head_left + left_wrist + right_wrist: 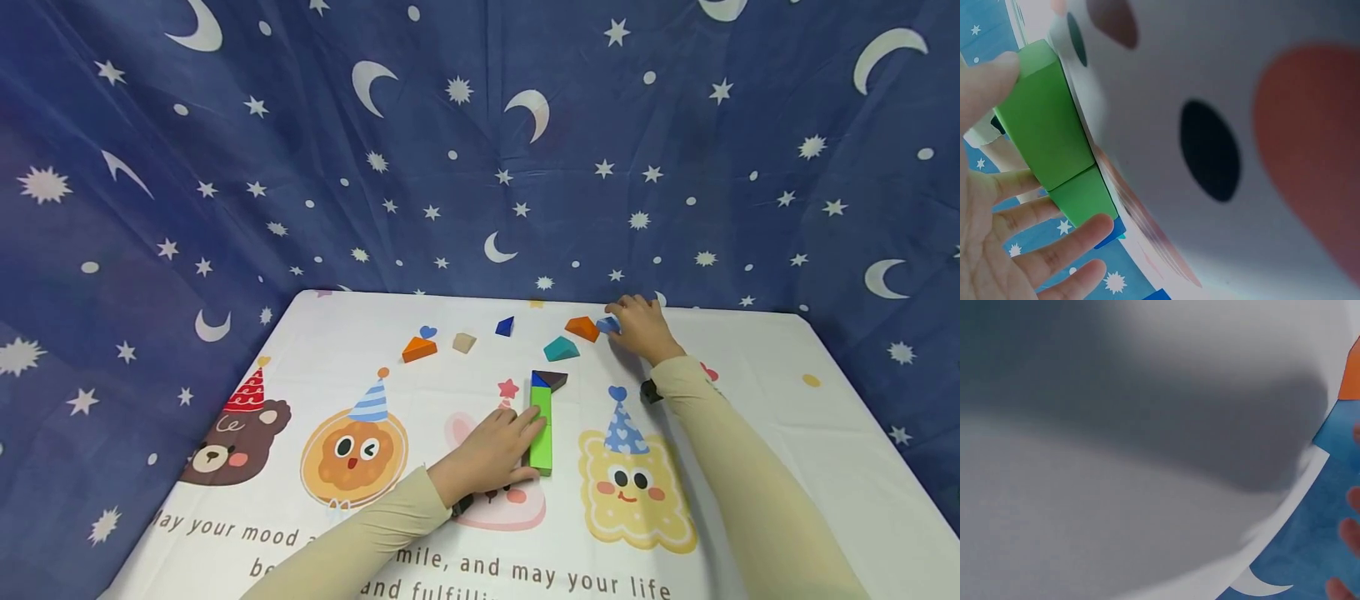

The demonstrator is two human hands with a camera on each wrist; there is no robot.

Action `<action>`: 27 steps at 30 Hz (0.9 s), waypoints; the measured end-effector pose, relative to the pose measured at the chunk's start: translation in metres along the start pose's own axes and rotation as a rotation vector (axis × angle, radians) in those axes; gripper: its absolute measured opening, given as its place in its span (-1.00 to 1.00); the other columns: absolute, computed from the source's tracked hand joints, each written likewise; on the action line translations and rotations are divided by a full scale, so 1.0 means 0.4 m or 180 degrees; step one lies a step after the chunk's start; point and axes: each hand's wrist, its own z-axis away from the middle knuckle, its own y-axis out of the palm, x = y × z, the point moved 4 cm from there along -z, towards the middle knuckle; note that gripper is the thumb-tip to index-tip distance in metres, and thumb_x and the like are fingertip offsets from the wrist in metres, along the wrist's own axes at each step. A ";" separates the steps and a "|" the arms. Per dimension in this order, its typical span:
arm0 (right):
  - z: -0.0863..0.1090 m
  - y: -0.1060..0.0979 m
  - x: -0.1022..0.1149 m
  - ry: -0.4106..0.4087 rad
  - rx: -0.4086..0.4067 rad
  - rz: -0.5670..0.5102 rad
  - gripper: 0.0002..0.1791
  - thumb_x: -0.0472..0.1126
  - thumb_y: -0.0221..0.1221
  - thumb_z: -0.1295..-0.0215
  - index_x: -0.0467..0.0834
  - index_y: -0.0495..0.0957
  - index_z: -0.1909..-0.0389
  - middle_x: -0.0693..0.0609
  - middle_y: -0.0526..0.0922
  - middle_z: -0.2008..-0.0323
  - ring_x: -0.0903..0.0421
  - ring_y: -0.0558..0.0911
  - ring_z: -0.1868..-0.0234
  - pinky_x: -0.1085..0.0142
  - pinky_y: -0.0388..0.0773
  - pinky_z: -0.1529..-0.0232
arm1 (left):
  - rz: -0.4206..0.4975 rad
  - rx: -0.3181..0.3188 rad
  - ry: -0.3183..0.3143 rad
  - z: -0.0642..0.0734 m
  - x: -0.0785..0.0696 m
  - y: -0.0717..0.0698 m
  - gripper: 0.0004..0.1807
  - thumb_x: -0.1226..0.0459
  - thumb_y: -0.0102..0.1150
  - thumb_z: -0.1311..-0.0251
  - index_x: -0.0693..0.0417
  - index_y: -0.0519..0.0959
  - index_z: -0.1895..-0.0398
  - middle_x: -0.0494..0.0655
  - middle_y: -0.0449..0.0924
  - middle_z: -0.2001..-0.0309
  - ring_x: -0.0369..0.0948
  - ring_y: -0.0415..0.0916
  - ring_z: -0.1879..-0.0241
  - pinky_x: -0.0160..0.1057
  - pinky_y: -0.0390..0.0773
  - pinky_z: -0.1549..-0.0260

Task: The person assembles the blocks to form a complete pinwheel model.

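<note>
Two bright green blocks (541, 433) lie end to end in a column, with a small blue triangular block (537, 380) at the far end and a dark brown block (553, 380) against it. My left hand (495, 446) rests along their left side. The left wrist view shows its fingers extended beside the green blocks (1047, 122), the thumb by the near end. At the far edge, my right hand (643, 327) reaches over a lighter blue block (607, 325) beside an orange block (582, 327). Its fingertips (1351, 534) look spread in the right wrist view; contact is unclear.
Across the back lie another orange block (419, 349), a beige block (464, 342), a dark blue block (505, 326) and a teal block (562, 348). A white tablecloth (772, 400) with printed cartoons covers the table. Behind it hangs a starry blue curtain (450, 192).
</note>
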 end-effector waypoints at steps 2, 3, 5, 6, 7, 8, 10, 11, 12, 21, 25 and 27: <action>0.002 0.006 -0.004 0.0017 0.0041 0.0053 -0.51 -0.16 0.34 -0.04 -0.17 0.55 -0.04 -0.23 0.57 0.05 -0.20 0.49 0.03 -0.20 0.34 -0.05 | 0.0012 0.0001 0.0000 0.000 -0.001 0.000 -0.19 -0.26 -0.06 -0.19 0.02 0.18 -0.37 -0.04 0.21 -0.37 -0.14 0.39 -0.08 -0.20 0.32 -0.22; 0.003 0.008 -0.006 0.0020 0.0062 0.0067 -0.52 -0.16 0.34 -0.05 -0.18 0.55 -0.04 -0.23 0.58 0.05 -0.20 0.50 0.03 -0.21 0.34 -0.05 | 0.0021 0.0005 0.0000 0.000 -0.001 0.001 -0.19 -0.26 -0.07 -0.19 0.02 0.18 -0.38 -0.04 0.21 -0.37 -0.14 0.39 -0.08 -0.20 0.32 -0.22; 0.005 0.012 -0.007 0.0010 0.0074 0.0072 -0.55 -0.18 0.33 -0.06 -0.19 0.56 -0.02 -0.22 0.62 0.07 -0.19 0.52 0.05 -0.23 0.34 -0.05 | 0.0029 0.0010 -0.0004 -0.001 -0.002 0.000 -0.19 -0.25 -0.07 -0.19 0.02 0.17 -0.38 -0.04 0.20 -0.38 -0.14 0.39 -0.08 -0.20 0.32 -0.23; 0.006 0.014 -0.007 0.0003 0.0077 0.0069 -0.57 -0.19 0.32 -0.07 -0.20 0.56 0.00 -0.22 0.63 0.09 -0.19 0.52 0.07 -0.23 0.34 -0.04 | 0.0030 0.0011 -0.0006 -0.001 -0.003 0.000 -0.19 -0.25 -0.07 -0.19 0.02 0.17 -0.38 -0.04 0.21 -0.38 -0.13 0.39 -0.08 -0.20 0.32 -0.23; 0.007 0.015 -0.006 0.0002 0.0081 0.0058 -0.58 -0.20 0.32 -0.07 -0.20 0.57 0.01 -0.21 0.64 0.10 -0.18 0.53 0.08 -0.24 0.34 -0.04 | 0.0030 0.0013 -0.0008 -0.001 -0.003 -0.001 -0.19 -0.25 -0.07 -0.20 0.02 0.17 -0.38 -0.04 0.21 -0.38 -0.13 0.39 -0.08 -0.20 0.32 -0.23; 0.008 0.016 -0.006 0.0005 0.0085 0.0029 -0.60 -0.22 0.31 -0.08 -0.20 0.57 0.02 -0.20 0.66 0.12 -0.17 0.53 0.10 -0.24 0.34 -0.04 | 0.0028 0.0017 -0.0011 -0.001 -0.003 -0.001 -0.19 -0.25 -0.07 -0.20 0.02 0.17 -0.38 -0.04 0.21 -0.38 -0.13 0.39 -0.07 -0.20 0.32 -0.23; 0.010 0.017 -0.004 0.0021 0.0111 -0.0036 -0.63 -0.24 0.30 -0.08 -0.20 0.58 0.05 -0.18 0.68 0.15 -0.16 0.53 0.12 -0.24 0.33 -0.04 | 0.0033 0.0033 -0.0022 0.000 -0.003 -0.003 -0.19 -0.25 -0.07 -0.20 0.02 0.17 -0.38 -0.04 0.20 -0.38 -0.13 0.39 -0.07 -0.20 0.32 -0.23; 0.012 0.017 -0.003 0.0031 0.0128 -0.0072 -0.65 -0.25 0.30 -0.08 -0.20 0.58 0.06 -0.17 0.68 0.16 -0.16 0.53 0.12 -0.24 0.33 -0.04 | 0.0034 0.0039 -0.0025 0.000 -0.002 -0.003 -0.19 -0.25 -0.07 -0.20 0.02 0.17 -0.38 -0.04 0.20 -0.38 -0.13 0.39 -0.07 -0.20 0.32 -0.23; 0.014 0.016 -0.002 0.0042 0.0149 -0.0109 -0.66 -0.26 0.29 -0.08 -0.19 0.59 0.07 -0.17 0.69 0.17 -0.16 0.53 0.13 -0.23 0.33 -0.03 | 0.0040 0.0047 -0.0028 0.000 -0.002 -0.003 -0.20 -0.25 -0.07 -0.20 0.02 0.17 -0.38 -0.04 0.20 -0.38 -0.13 0.39 -0.07 -0.20 0.32 -0.23; 0.042 0.008 0.014 -0.0174 0.0340 -0.0377 -0.67 -0.40 0.28 -0.05 -0.12 0.64 0.11 -0.14 0.69 0.12 -0.16 0.56 0.02 -0.20 0.33 -0.05 | 0.0052 0.0049 -0.0023 0.000 0.001 -0.003 -0.20 -0.25 -0.07 -0.21 0.03 0.17 -0.38 -0.03 0.21 -0.38 -0.12 0.40 -0.07 -0.19 0.32 -0.23; 0.050 0.005 0.041 -0.0388 0.0436 -0.0520 -0.64 -0.41 0.30 -0.03 -0.09 0.66 0.11 -0.09 0.70 0.10 -0.12 0.55 -0.01 -0.16 0.33 -0.09 | 0.0091 0.0065 -0.0020 0.002 0.000 -0.008 -0.20 -0.25 -0.08 -0.21 0.03 0.16 -0.39 -0.03 0.19 -0.38 -0.12 0.40 -0.07 -0.19 0.33 -0.21; 0.053 0.002 0.059 -0.0486 0.0456 -0.0555 -0.64 -0.41 0.31 -0.02 -0.08 0.67 0.12 -0.06 0.70 0.12 -0.10 0.56 0.01 -0.13 0.34 -0.07 | 0.0099 0.0073 -0.0015 0.002 0.000 -0.009 -0.20 -0.25 -0.09 -0.22 0.03 0.16 -0.39 -0.03 0.19 -0.39 -0.12 0.40 -0.07 -0.20 0.33 -0.21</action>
